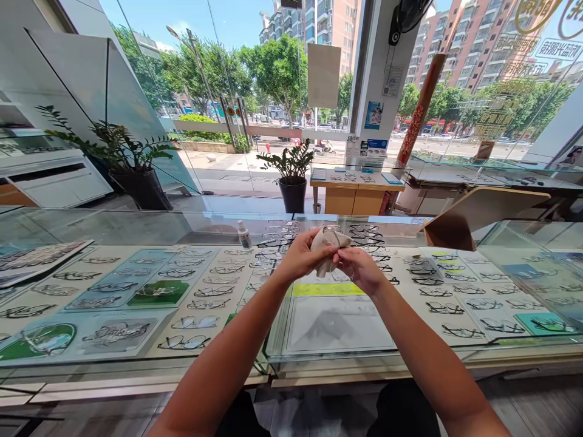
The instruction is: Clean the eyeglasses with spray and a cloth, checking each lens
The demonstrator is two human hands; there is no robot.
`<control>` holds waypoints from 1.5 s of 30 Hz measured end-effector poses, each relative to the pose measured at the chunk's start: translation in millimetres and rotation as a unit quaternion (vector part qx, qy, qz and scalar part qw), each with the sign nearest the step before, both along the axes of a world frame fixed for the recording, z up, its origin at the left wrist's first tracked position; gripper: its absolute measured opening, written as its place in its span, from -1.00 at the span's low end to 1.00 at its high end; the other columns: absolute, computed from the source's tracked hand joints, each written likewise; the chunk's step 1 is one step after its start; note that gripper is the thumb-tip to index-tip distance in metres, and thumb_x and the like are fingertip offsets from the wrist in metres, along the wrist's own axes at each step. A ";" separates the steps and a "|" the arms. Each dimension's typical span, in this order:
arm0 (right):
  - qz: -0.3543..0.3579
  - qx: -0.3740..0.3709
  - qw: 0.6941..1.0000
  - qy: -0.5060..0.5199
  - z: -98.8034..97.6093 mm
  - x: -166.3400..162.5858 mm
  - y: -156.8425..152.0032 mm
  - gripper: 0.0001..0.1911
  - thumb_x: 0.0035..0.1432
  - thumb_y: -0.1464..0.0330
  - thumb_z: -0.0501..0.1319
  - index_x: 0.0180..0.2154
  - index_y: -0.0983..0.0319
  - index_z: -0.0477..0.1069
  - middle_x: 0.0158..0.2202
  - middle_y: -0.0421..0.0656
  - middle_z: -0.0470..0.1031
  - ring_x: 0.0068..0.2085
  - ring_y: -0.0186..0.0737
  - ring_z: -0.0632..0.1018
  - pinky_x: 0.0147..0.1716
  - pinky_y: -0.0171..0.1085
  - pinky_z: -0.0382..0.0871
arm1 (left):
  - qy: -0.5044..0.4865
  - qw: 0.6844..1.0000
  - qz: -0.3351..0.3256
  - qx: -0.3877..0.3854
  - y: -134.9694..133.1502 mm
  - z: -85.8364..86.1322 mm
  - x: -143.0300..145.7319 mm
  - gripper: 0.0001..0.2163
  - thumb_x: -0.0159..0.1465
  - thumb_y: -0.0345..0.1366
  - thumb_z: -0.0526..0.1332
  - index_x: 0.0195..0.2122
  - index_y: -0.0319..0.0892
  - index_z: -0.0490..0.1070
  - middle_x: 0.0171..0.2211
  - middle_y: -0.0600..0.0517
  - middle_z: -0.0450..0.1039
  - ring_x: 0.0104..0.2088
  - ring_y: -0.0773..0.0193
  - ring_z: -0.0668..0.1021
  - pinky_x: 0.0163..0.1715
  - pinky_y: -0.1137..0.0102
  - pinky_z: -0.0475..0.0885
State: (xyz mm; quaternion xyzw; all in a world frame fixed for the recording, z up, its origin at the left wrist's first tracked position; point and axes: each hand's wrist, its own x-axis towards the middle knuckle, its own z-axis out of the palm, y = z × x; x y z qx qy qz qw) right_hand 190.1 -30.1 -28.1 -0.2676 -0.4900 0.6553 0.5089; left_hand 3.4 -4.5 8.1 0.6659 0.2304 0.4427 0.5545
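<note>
My left hand [301, 254] is closed on a beige cleaning cloth [321, 241], which is folded around part of a pair of thin-rimmed eyeglasses [342, 277]. From the other side my right hand [364, 267] pinches the eyeglasses, its fingertips meeting the left hand's at the cloth. One round lens hangs below the right fingers; the cloth and fingers hide much of the frame. Both hands are above a glass display counter [337, 358], and many spectacle frames [212, 291] lie in rows under its glass.
A small white spray bottle [244, 235] stands on the counter, left of my hands. At the far right is a brown tilted board or stand [473, 215]. Beyond the counter are potted plants [293, 191], a wooden cabinet [357, 197] and large windows.
</note>
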 end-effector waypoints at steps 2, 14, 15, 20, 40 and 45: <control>0.010 -0.002 1.000 0.008 0.5 -3.1 -1.7 -0.64 0.05 0.07 0.53 -0.45 0.23 0.66 -0.39 -0.16 0.59 -0.26 -0.23 0.53 -0.12 -0.26 0.42 | -0.005 0.999 0.032 0.017 -2.3 -1.6 4.2 -0.61 0.18 -0.01 0.51 -0.25 -0.23 0.49 -0.47 0.02 0.58 -0.47 0.26 0.57 -0.42 0.42 0.45; 0.010 -0.003 1.000 -0.003 6.2 -3.1 -6.5 -0.66 0.03 0.09 0.51 -0.47 0.24 0.66 -0.43 -0.16 0.56 -0.33 -0.26 0.49 -0.20 -0.27 0.39 | -0.026 0.995 0.092 0.009 5.2 -9.7 4.0 -0.49 0.29 0.21 0.33 -0.39 -0.23 0.45 -0.53 0.06 0.45 -0.52 0.36 0.42 -0.47 0.46 0.33; 0.006 -0.006 1.000 -0.005 6.7 -2.0 -6.3 -0.66 0.04 0.09 0.50 -0.48 0.24 0.66 -0.44 -0.16 0.55 -0.34 -0.27 0.48 -0.23 -0.28 0.38 | -0.025 0.998 0.051 -0.011 7.5 -8.4 -0.6 -0.50 0.29 0.18 0.36 -0.35 -0.24 0.48 -0.49 0.04 0.49 -0.49 0.34 0.44 -0.45 0.45 0.36; -0.002 -0.026 1.000 0.009 7.3 0.5 -5.8 -0.64 0.02 0.09 0.50 -0.49 0.27 0.64 -0.49 -0.17 0.51 -0.40 -0.32 0.44 -0.34 -0.32 0.33 | -0.020 0.994 -0.087 -0.056 9.0 1.0 -19.3 -0.60 0.27 -0.03 0.45 -0.04 -0.24 0.59 -0.23 -0.06 0.61 -0.28 0.25 0.58 -0.26 0.42 0.48; 0.026 -0.042 0.998 0.033 -0.2 -15.0 -10.8 -0.64 0.03 0.08 0.53 -0.40 0.24 0.62 -0.37 -0.15 0.57 -0.30 -0.27 0.51 -0.22 -0.28 0.40 | -0.018 0.996 0.090 0.007 -8.8 -7.4 11.2 -0.60 0.33 0.10 0.35 -0.36 -0.14 0.36 -0.66 0.12 0.46 -0.64 0.31 0.47 -0.56 0.44 0.37; 0.013 -0.032 0.999 0.004 2.8 -11.0 -9.2 -0.61 0.01 0.04 0.52 -0.44 0.25 0.62 -0.42 -0.16 0.53 -0.35 -0.28 0.48 -0.28 -0.29 0.37 | -0.006 0.994 0.112 0.011 1.5 -8.3 5.0 -0.52 0.34 0.18 0.28 -0.42 -0.17 0.36 -0.61 0.10 0.43 -0.60 0.36 0.40 -0.55 0.44 0.31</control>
